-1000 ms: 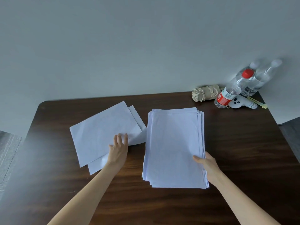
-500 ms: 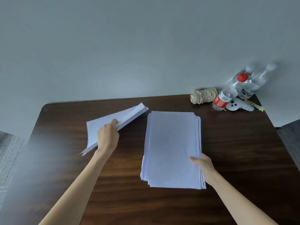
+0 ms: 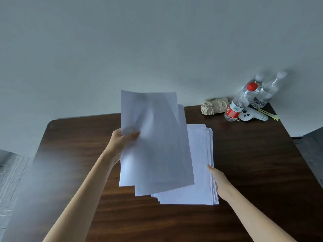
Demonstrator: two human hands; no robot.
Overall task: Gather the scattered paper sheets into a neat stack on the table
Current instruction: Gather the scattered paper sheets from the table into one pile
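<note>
Left hand [image 3: 122, 142] pinches a few loose sheets [image 3: 157, 145] at their left edge, raised above the bench [image 3: 253, 163]; they hide approx. the left half of the stack [image 3: 199, 163]. Right hand [image 3: 220, 182] is at the stack's right edge w/ thumb on top; other fingers hidden, so I cannot tell its grip.

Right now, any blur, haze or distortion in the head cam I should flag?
Head view: the held sheets in the left hand look soft; two clear bottles at the far right corner are smeared; a pale haze veils the table at left; its edges bow, wide-angle.
</note>
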